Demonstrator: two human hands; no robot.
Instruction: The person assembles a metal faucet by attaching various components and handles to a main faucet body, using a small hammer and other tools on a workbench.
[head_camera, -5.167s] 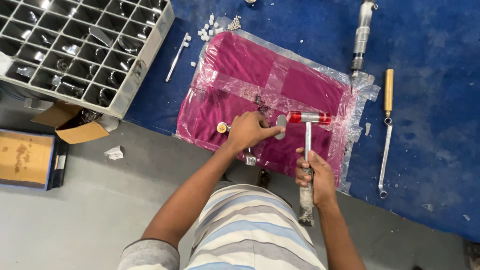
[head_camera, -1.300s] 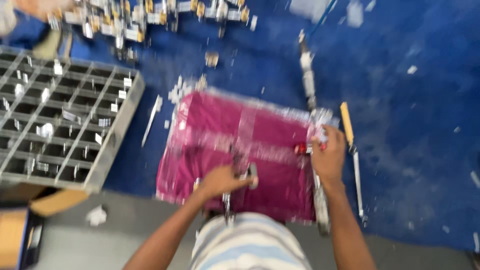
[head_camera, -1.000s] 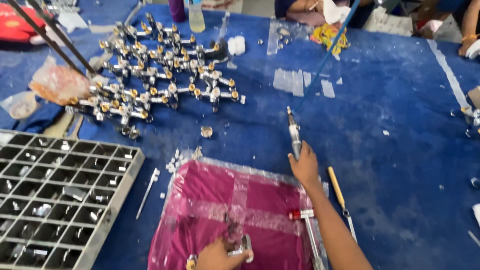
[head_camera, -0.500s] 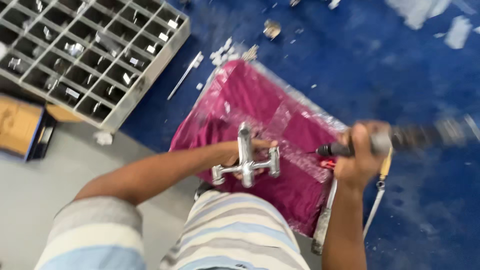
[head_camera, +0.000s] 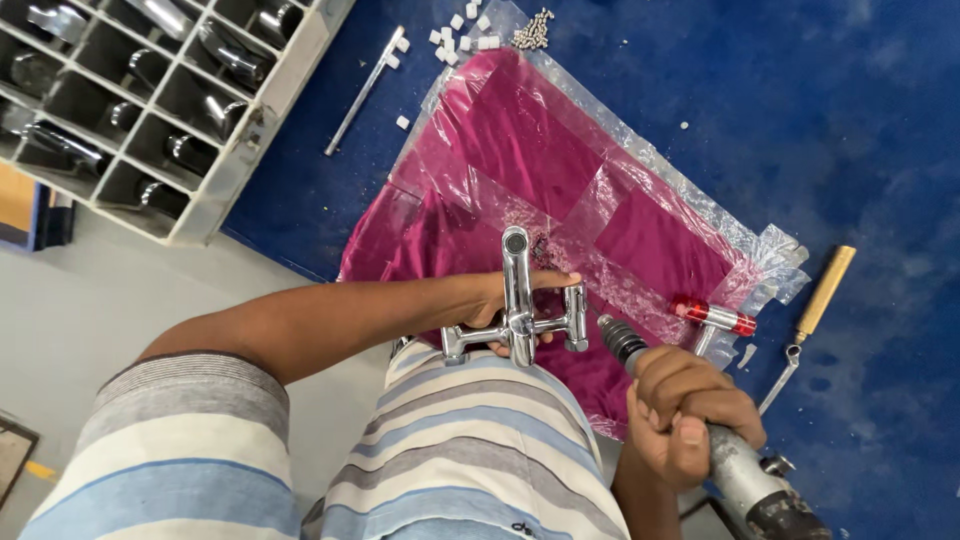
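- The right hand (head_camera: 690, 415), at 5 o'clock in the view, is closed around a grey power driver (head_camera: 745, 480), thumb laid along the barrel; the driver's black nose points up toward 11 o'clock.
- The driver's tip sits just beside the right end of a chrome tap (head_camera: 515, 325). Whether it touches the fitting I cannot tell.
- The left hand (head_camera: 500, 305) grips the tap from behind, fingers wrapped on the cross-body, holding it in the air just above the striped shirt (head_camera: 470, 450), near the centre of the view.
- The tap's spout stands toward 12 o'clock, its two side arms toward 9 and 3.
- To do this well, I judge the tap must be held rigid and the driver kept in line with the side arm's axis; a tilted nose could slip and mar the chrome.
- A firmer hold near the right arm would likely resist twisting better.
- Beyond the tap lies a magenta cloth (head_camera: 540, 150) under clear plastic on a blue mat (head_camera: 800, 120).
- A red-handled tool (head_camera: 715, 318) lies at 3 o'clock on the cloth's edge; a wooden-handled tool (head_camera: 815, 310) is farther right.
- At 10 o'clock stands a grid tray (head_camera: 215, 185) with chrome parts; small white pieces (head_camera: 465, 30) lie at 12 o'clock.
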